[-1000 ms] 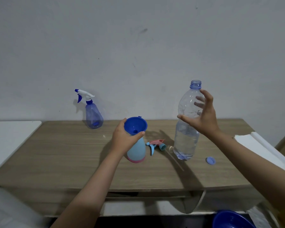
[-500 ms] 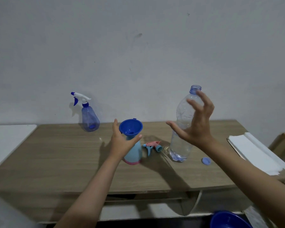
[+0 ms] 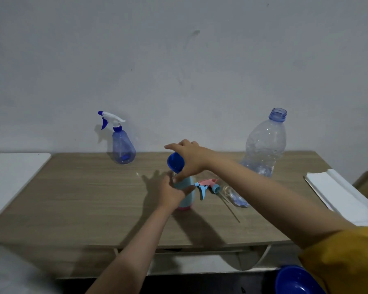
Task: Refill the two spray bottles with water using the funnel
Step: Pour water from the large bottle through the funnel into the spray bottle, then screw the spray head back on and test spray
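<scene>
Hands have swapped jobs since half a second ago: the right hand (image 3: 189, 159), which had hovered spread by the big clear water bottle (image 3: 263, 145), has crossed over and now grips the blue funnel (image 3: 175, 162), fingers curled over its rim and the funnel tipped toward the left. The water bottle stands free at the back right of the wooden table (image 3: 83, 198), uncapped, a little water low inside. The left hand (image 3: 172, 190) has slid down from the funnel's neck and wraps the body of the light blue spray bottle (image 3: 187, 194), thumb across its front, holding it upright on its pink base near the table's middle. Whether the funnel's spout is in the bottle's mouth is hidden by the right hand.

Just right of that bottle lies its pink-and-blue trigger head (image 3: 207, 185), dip tube trailing toward the near edge. The second spray bottle (image 3: 122, 149), translucent blue with a white-and-blue trigger on, stands at the back left by the wall, well apart from both hands.
</scene>
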The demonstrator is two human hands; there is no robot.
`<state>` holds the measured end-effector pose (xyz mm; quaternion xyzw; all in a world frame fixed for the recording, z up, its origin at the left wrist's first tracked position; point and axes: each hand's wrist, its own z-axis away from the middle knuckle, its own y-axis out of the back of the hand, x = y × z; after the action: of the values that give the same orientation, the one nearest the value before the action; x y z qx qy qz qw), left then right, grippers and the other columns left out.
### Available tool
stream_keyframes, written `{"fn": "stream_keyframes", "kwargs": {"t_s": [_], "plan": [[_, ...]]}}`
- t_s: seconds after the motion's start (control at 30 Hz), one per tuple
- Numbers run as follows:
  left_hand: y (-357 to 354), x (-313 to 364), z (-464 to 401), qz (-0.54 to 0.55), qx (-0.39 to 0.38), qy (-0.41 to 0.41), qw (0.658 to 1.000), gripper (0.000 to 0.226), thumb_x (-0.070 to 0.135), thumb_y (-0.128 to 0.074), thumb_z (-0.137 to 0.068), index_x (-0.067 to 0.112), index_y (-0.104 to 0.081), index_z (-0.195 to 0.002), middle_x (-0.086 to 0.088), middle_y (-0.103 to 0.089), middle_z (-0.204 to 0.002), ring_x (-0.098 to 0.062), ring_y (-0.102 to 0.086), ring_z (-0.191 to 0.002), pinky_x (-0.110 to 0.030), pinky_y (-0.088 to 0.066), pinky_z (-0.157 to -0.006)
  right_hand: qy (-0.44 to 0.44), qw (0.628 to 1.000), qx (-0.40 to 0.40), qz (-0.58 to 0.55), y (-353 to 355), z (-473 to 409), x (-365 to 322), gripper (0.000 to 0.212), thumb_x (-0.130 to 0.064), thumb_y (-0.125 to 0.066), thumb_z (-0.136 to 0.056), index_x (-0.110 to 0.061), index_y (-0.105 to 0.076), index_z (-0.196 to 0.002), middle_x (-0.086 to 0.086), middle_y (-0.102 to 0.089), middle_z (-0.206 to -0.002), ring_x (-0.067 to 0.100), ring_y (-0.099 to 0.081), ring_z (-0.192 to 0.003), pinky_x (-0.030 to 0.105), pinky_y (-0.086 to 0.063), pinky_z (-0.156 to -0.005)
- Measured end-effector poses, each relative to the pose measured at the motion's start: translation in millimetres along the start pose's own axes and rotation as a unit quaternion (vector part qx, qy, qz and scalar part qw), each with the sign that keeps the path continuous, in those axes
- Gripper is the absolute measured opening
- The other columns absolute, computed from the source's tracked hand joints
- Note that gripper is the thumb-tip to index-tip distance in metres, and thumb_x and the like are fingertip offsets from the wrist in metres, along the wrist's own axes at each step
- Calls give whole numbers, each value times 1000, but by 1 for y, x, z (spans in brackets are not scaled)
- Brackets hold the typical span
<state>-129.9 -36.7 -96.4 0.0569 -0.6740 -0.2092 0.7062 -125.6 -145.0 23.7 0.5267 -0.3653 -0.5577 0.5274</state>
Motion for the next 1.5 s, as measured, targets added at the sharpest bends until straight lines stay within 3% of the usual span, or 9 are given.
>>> {"fn": "stream_keyframes", "kwargs": {"t_s": [0.2,0.43,0.63,0.73,0.83,1.07,1.2,1.3,1.5], "plan": [[-4,-14,-12,-35,32,-6,999,63,33,-84,-66,15,-54,-118,0,-59,-117,-18,-57,-107,-27,-45,-80,-36,999,-32,19,10,-13,-4,87,-32,-79,-69,-38,-32,-142,6,-38,-133,30,-47,-116,38,-49,-85],[3,-16,-16,-65,30,-59,996,57,37,-86,-61,18,-61,-108,2,-65,-107,-16,-60,-97,-36,-53,-82,-44,988,103,-106,27,32,16,68,-29,-74,-72,-34,-40,-130,3,-39,-117,22,-54,-91,26,-45,-69],[17,-20,-15,-73,57,-111,989,45,31,-86,-59,15,-66,-96,-2,-69,-95,-20,-62,-87,-31,-50,-75,-133,906,271,-297,-30,71,43,59,-19,-85,-59,-17,-46,-102,-2,-52,-94,14,-56,-77,29,-50,-67],[26,-25,-14,-79,63,-121,988,47,31,-87,-59,13,-67,-97,-3,-69,-97,-19,-62,-88,-32,-49,-77,-187,857,316,-361,-80,81,48,61,-24,-87,-61,-21,-50,-108,-8,-51,-91,10,-56,-78,19,-45,-65],[33,-32,-13,-75,64,-124,987,48,32,-87,-59,14,-66,-98,-3,-68,-97,-18,-61,-87,-30,-48,-75,-190,840,339,-379,-131,86,43,55,-19,-87,-64,-17,-58,-111,-3,-61,-98,16,-62,-89,11,-42,-70],[35,-40,-9,-57,61,-139,987,51,35,-84,-63,15,-62,-104,0,-65,-103,-16,-58,-94,-30,-48,-79,-273,868,278,-308,-211,89,29,61,-43,-85,-61,-21,-47,-104,-3,-55,-104,16,-56,-95,23,-45,-72],[35,-42,-6,-66,58,-137,987,52,39,-82,-66,17,-60,-108,6,-60,-106,-11,-55,-97,-23,-40,-75,-282,871,266,-303,-217,92,26,78,-51,-83,-59,-18,-45,-119,-2,-52,-115,17,-54,-105,28,-49,-79],[35,-47,-6,-54,58,-144,986,51,40,-81,-66,18,-60,-108,6,-60,-107,-12,-55,-99,-27,-44,-78,-269,881,279,-271,-201,97,26,89,-59,-79,-61,-14,-43,-129,2,-53,-122,18,-53,-111,29,-48,-84],[30,-53,-3,-22,85,-154,984,53,36,-82,-66,18,-60,-110,9,-58,-106,-12,-55,-101,-31,-48,-86,-202,874,393,-203,-141,85,45,41,-39,-70,-82,-7,-61,-106,5,-62,-98,16,-57,-89,26,-45,-72]]}}
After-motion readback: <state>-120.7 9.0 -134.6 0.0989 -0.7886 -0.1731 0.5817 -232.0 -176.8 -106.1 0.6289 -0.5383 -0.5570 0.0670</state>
